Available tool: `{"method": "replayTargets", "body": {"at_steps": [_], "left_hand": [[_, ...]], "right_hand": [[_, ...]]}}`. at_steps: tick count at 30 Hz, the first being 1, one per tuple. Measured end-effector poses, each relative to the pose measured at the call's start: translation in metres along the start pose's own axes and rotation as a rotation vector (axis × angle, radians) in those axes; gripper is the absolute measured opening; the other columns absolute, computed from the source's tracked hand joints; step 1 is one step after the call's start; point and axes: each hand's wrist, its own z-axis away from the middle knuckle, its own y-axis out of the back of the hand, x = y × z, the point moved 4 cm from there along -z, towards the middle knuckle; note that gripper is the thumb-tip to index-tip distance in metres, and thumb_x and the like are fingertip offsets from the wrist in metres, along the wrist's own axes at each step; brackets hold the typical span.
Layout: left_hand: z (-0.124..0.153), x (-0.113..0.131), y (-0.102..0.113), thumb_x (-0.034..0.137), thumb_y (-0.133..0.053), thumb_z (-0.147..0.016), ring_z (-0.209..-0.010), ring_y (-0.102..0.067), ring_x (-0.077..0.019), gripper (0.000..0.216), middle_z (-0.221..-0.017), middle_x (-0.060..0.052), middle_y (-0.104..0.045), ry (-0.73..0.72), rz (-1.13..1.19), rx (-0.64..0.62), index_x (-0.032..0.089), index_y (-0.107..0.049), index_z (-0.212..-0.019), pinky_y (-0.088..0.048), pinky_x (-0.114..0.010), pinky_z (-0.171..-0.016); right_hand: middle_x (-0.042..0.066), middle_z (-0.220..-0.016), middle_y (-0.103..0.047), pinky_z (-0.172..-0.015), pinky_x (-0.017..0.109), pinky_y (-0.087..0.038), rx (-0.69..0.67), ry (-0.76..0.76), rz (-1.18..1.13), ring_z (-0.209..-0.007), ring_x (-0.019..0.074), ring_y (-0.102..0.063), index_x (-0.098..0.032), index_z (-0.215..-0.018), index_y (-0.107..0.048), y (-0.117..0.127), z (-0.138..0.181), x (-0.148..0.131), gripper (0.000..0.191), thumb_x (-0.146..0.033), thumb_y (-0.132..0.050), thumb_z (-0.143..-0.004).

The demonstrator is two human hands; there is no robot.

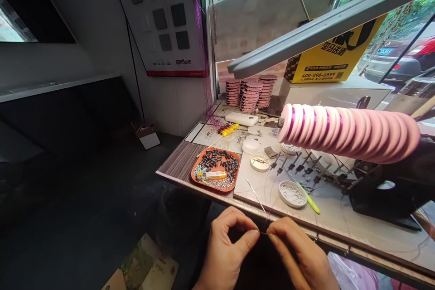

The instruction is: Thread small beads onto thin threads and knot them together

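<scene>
My left hand (226,247) and my right hand (299,247) are close together in front of the table's near edge. Each pinches thumb against fingertips on a thin thread-like line (263,233), a short stretch of which shows between them. Just beyond the fingertips, a slim metal rod with a small rounded tip (256,195) slants across the table edge; whether it touches the line I cannot tell. A shallow dish of small white bits (292,194) lies beyond my right hand, with a green-handled tool (312,204) beside it.
An orange tray (204,184) holds black parts and small metal pieces. Pink discs (350,133) fill a horizontal rod on a black stand; more pink discs (249,95) are stacked behind. A grey lamp arm (306,31) crosses above. A yellow box (322,68) stands by the window.
</scene>
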Motion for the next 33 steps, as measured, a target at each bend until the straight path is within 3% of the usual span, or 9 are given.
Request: {"method": "replayTargets", "body": {"at_steps": [3,6,11,16,22,28,33], "left_hand": [[0.001,-0.001,0.0,0.023,-0.067,-0.07,-0.064,-0.048,-0.0142,0.016,-0.062,0.001,-0.052,-0.017,0.007,0.04,0.016,-0.06,-0.058,-0.037,-0.025,-0.063],[0.002,-0.005,-0.001,0.024,-0.067,-0.068,-0.062,-0.046,-0.0136,0.018,-0.06,0.001,-0.051,0.016,0.061,0.05,0.015,-0.058,-0.056,-0.037,-0.025,-0.062],[0.001,-0.005,-0.002,0.024,-0.068,-0.068,-0.062,-0.046,-0.0136,0.016,-0.06,0.001,-0.051,0.087,0.066,-0.02,0.015,-0.059,-0.058,-0.038,-0.025,-0.062],[0.002,0.009,0.01,0.014,-0.066,-0.069,-0.08,-0.054,-0.0188,0.007,-0.078,-0.003,-0.059,-0.001,-0.259,-0.105,0.016,-0.066,-0.076,-0.041,-0.029,-0.074],[0.007,0.02,0.012,0.015,-0.058,-0.077,-0.081,-0.054,-0.0219,0.008,-0.078,-0.005,-0.058,-0.156,-0.619,-0.122,0.017,-0.065,-0.074,-0.04,-0.034,-0.074],[0.007,0.018,0.007,0.012,-0.057,-0.076,-0.076,-0.053,-0.0202,0.011,-0.074,-0.005,-0.058,-0.222,-0.689,-0.102,0.016,-0.063,-0.068,-0.04,-0.032,-0.069],[0.009,0.019,0.01,0.004,-0.056,-0.067,-0.071,-0.052,-0.0189,0.014,-0.068,-0.004,-0.056,-0.308,-0.751,-0.015,0.016,-0.06,-0.061,-0.039,-0.031,-0.065]], "right_hand": [[0.003,-0.082,-0.057,-0.063,0.02,-0.05,0.054,0.036,0.091,-0.072,0.0137,-0.06,-0.02,-0.094,-0.05,0.001,0.0,-0.001,0.008,-0.017,-0.043,-0.09],[0.008,-0.091,-0.06,-0.07,0.025,-0.051,0.138,0.134,0.19,-0.082,0.0175,-0.06,-0.017,-0.103,-0.052,0.001,-0.001,-0.009,0.015,-0.018,-0.048,-0.088],[0.005,-0.078,-0.06,-0.062,0.027,-0.049,0.11,0.151,0.105,-0.069,0.0154,-0.056,-0.018,-0.092,-0.054,0.001,-0.005,-0.014,0.012,-0.009,-0.048,-0.087],[0.005,-0.079,-0.06,-0.06,0.025,-0.05,0.022,0.146,0.08,-0.071,0.0152,-0.057,-0.019,-0.094,-0.055,0.003,-0.006,-0.009,0.014,-0.009,-0.05,-0.086],[0.005,-0.08,-0.058,-0.061,0.024,-0.049,-0.019,0.137,0.094,-0.071,0.0148,-0.055,-0.017,-0.092,-0.057,-0.001,-0.006,-0.007,0.011,-0.01,-0.049,-0.087],[0.005,-0.079,-0.058,-0.06,0.025,-0.049,-0.039,0.131,0.104,-0.07,0.0152,-0.055,-0.018,-0.09,-0.057,-0.003,-0.005,-0.007,0.012,-0.011,-0.048,-0.088],[0.004,-0.077,-0.058,-0.059,0.026,-0.049,-0.062,0.139,0.106,-0.071,0.0163,-0.055,-0.02,-0.085,-0.058,-0.003,-0.009,-0.009,0.011,-0.012,-0.05,-0.086]]}}
